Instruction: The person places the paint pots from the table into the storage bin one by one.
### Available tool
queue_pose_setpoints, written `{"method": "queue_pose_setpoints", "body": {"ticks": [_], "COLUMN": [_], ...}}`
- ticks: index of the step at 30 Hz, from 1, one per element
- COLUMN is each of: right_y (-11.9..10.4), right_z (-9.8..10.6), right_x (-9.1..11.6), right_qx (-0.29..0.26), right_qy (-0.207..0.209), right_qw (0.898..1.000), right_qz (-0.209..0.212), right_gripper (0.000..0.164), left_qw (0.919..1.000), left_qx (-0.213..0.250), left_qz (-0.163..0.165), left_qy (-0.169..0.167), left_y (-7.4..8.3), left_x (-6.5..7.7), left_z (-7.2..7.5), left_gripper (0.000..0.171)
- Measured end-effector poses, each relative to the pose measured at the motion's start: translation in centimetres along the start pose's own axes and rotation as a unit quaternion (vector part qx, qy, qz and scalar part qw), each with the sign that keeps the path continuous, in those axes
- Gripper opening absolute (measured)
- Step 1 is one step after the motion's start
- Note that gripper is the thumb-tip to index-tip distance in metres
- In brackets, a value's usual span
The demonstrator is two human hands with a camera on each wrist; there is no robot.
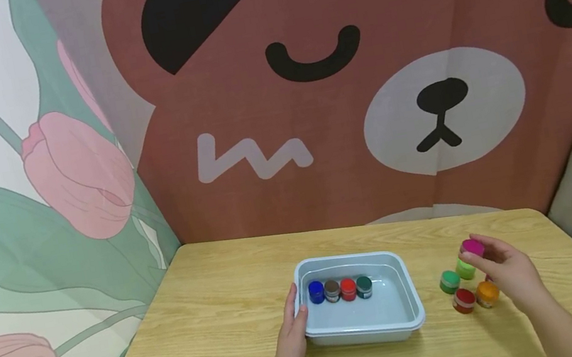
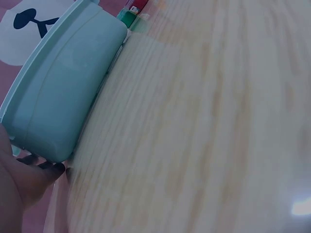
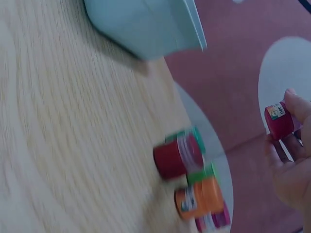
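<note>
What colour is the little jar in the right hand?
The jar is magenta; the head view shows it best.

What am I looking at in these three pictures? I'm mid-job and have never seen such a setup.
There is no machine: one person is working with two bare hands. The wide picture comes from a camera on the head, looking forward and down; the two slanted ones come from cameras on the left and right wrists. On the light wood-grain table stands a pale blue rectangular plastic tray, with four small round jars in a row inside: blue, brown, red and dark green. The left hand holds the tray's side. Beyond the tray's other side stand five more jars: green, lime, dark red, orange and a partly hidden purple-pink one. The right hand holds a small round magenta jar above the table.
</note>
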State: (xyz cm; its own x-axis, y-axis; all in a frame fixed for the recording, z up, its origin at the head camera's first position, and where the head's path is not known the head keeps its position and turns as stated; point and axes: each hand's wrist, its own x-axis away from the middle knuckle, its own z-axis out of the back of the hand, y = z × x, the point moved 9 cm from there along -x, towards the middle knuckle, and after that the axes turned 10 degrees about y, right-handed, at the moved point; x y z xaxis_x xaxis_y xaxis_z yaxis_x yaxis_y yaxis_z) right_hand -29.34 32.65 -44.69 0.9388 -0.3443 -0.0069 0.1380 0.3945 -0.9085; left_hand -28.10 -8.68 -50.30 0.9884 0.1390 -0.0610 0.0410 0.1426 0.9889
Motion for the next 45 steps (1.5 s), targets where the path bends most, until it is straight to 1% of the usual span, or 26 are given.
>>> {"method": "queue_pose_setpoints", "body": {"ticks": [4, 10, 13, 19, 22, 26, 30, 35, 37, 40, 42, 45], "right_y": [-1.6, -4.0, -4.9, -5.9, -6.5, -7.1, -7.8, -8.8, -9.1, -9.4, -9.7, -9.9], "right_z": [-1.9, -5.0, -6.5, -9.7, -11.4, -13.5, -15.5, -18.0, -19.0, -20.3, -21.1, -22.5], "right_x": [0.4, 1.1, 1.4, 2.0, 2.3, 2.7, 3.1, 3.6, 3.9, 4.3, 4.6, 4.9], "right_qx": [0.005, 0.01, 0.017, 0.001, -0.013, -0.027, -0.02, -0.038, -0.048, -0.045, -0.043, -0.051], "right_qy": [-0.02, -0.031, -0.038, -0.072, -0.087, -0.104, -0.112, -0.135, -0.149, -0.165, -0.179, -0.21], "right_qw": [1.0, 0.997, 0.996, 0.995, 0.993, 0.992, 0.991, 0.986, 0.983, 0.98, 0.976, 0.969], "right_qz": [0.022, 0.063, 0.073, 0.073, 0.075, 0.067, 0.065, 0.085, 0.094, 0.103, 0.114, 0.121], "right_gripper": [0.078, 0.073, 0.071, 0.071, 0.068, 0.062, 0.055, 0.049, 0.05, 0.051, 0.051, 0.051], "left_qw": [1.0, 1.0, 1.0, 1.0, 1.0, 1.0, 1.0, 1.0, 1.0, 1.0, 1.0, 1.0], "left_qx": [-0.004, -0.005, -0.003, -0.003, -0.001, 0.002, 0.0, -0.001, 0.0, -0.001, 0.001, 0.005], "left_qz": [0.002, 0.005, 0.002, -0.002, -0.004, -0.007, -0.009, -0.003, -0.003, -0.004, -0.005, -0.005], "left_qy": [0.001, -0.001, 0.0, -0.002, -0.004, -0.004, -0.003, -0.002, 0.0, 0.001, 0.001, 0.0], "left_y": [0.0, -0.1, -0.1, -0.1, -0.1, 0.0, 0.0, -0.1, -0.3, -0.4, -0.4, -0.4], "left_x": [0.0, -0.1, -0.1, -0.2, -0.2, -0.1, 0.0, 0.0, -0.1, -0.1, -0.1, -0.1], "left_z": [0.1, 0.1, 0.1, 0.0, 0.0, 0.0, 0.0, 0.0, 0.0, 0.0, 0.0, 0.0], "left_gripper": [0.054, 0.054, 0.054, 0.055, 0.055, 0.055, 0.054, 0.055, 0.055, 0.056, 0.055, 0.055]}}
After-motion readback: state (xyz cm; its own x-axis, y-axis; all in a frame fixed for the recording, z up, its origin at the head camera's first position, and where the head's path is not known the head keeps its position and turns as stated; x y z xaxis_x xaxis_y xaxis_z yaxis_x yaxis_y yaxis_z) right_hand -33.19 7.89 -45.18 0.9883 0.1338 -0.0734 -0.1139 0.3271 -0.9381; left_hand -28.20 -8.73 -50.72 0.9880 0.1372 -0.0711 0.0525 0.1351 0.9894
